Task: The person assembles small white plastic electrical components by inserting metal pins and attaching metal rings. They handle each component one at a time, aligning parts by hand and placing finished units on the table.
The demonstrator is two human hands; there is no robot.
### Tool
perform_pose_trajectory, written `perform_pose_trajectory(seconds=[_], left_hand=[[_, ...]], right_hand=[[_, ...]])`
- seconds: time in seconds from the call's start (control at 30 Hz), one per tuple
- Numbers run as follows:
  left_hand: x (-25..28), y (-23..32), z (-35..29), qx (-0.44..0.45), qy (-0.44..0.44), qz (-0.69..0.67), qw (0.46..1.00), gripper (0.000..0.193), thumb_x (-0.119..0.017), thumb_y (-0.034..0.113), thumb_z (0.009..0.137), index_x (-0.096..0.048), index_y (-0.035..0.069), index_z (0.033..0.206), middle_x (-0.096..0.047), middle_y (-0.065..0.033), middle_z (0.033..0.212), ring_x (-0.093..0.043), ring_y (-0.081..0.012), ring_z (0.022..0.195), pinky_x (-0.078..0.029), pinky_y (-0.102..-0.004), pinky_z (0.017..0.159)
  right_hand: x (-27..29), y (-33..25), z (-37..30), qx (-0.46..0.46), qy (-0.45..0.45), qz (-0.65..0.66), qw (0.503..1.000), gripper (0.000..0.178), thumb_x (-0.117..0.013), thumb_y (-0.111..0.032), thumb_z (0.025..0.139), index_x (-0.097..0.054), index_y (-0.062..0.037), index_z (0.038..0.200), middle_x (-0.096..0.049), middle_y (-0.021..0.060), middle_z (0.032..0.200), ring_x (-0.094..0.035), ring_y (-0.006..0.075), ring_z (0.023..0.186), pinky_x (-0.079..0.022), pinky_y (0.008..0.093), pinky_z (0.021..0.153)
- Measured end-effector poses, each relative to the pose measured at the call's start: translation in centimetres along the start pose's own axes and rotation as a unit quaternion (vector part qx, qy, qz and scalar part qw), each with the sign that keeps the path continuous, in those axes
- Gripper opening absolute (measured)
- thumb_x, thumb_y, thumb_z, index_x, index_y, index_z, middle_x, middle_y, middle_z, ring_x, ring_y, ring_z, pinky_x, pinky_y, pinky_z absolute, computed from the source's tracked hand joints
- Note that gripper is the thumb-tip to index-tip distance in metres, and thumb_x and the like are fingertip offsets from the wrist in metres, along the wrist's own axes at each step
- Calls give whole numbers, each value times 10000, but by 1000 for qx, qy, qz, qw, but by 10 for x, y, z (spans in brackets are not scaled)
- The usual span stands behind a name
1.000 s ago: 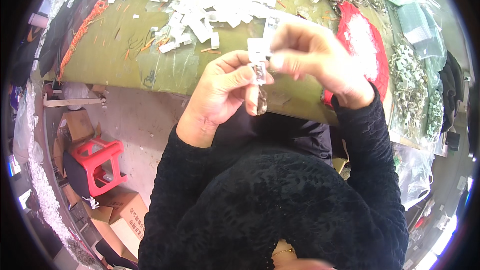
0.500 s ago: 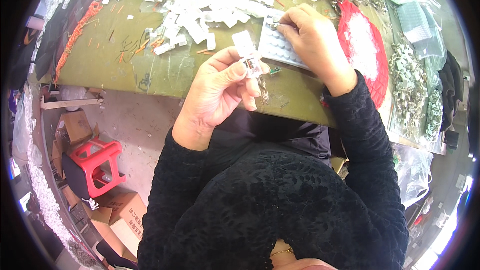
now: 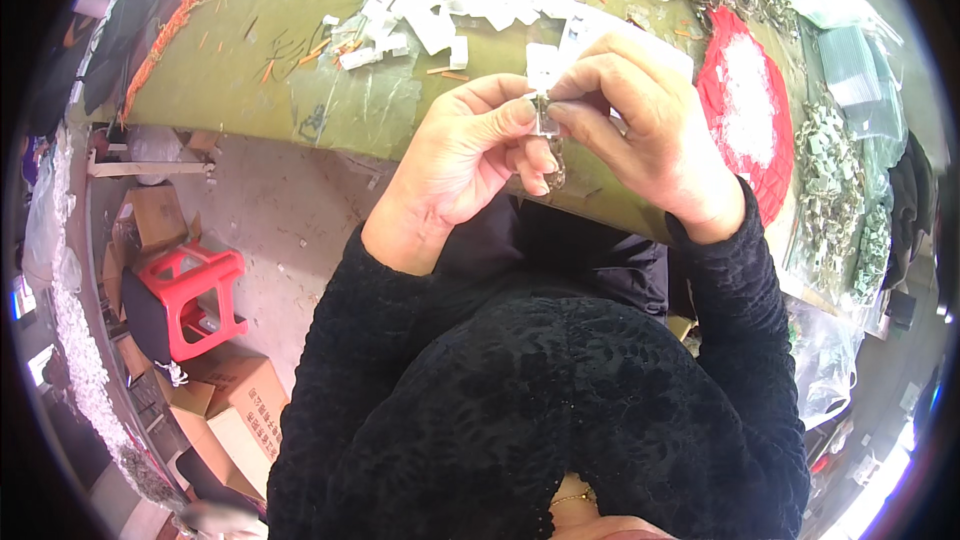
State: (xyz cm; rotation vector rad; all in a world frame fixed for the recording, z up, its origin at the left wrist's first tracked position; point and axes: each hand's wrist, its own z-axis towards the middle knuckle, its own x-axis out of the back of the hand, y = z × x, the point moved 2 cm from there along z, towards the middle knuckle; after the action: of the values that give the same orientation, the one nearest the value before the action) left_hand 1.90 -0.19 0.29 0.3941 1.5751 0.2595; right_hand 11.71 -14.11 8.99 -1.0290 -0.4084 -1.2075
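Observation:
In front of my chest, over the near edge of the table, my left hand point(image 3: 440, 165) pinches a small clear and white plastic part point(image 3: 542, 65) between thumb and forefinger. Its white flap sticks up past the fingertips. My right hand point(image 3: 660, 125) meets it from the right, thumb and forefinger closed at the same part. Whatever small piece sits between those right fingertips is too hidden to name. Some small brownish metal pieces point(image 3: 558, 168) show just below the left fingers. Behind the right hand, a pale dimpled tray point(image 3: 574, 38) is mostly covered.
White plastic pieces point(image 3: 430, 15) lie heaped at the table's far side. Right of my hands are a red cloth point(image 3: 780, 140) bearing clear bits, metal parts point(image 3: 825, 170) and green pieces point(image 3: 872, 255). An orange string bundle point(image 3: 180, 25) lies left. A red stool point(image 3: 205, 300) and cardboard box point(image 3: 240, 415) stand below.
My right hand has left the dimpled tray and come left and nearer to meet the part in my left hand. The view has shifted slightly.

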Motion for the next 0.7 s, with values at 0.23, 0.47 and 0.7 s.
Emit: perform_pose_trajectory(seconds=[0.23, 0.47, 0.7], left_hand=[[-3, -3, -4, 11, 28, 46, 999, 197, -646, 33, 916, -607, -64, 1083, -691, -203, 879, -699, -266, 626, -607, -372, 563], [-11, -2, -11, 62, 6, 154, 986, 226, -673, 30, 878, -618, -82, 1067, -683, -210, 877, -675, -245, 580, -580, -346, 540], [-20, -13, -34, 68, -7, 127, 990, 229, -646, 17, 900, -599, -78, 1102, -688, -236, 928, -679, -241, 595, -581, -320, 539]], right_hand=[[9, 2, 2, -159, -135, 128, 970, 151, -730, -12, 780, -622, -4, 885, -551, 16, 732, -514, 107, 662, -421, 255, 603], [7, 0, -3, -270, -120, 130, 946, 243, -751, -11, 787, -635, -9, 1001, -593, -5, 836, -538, 81, 683, -435, 221, 605], [10, -34, -38, -110, -20, 162, 980, 158, -688, 19, 819, -672, -27, 969, -629, 84, 835, -638, 229, 784, -494, 312, 677]])
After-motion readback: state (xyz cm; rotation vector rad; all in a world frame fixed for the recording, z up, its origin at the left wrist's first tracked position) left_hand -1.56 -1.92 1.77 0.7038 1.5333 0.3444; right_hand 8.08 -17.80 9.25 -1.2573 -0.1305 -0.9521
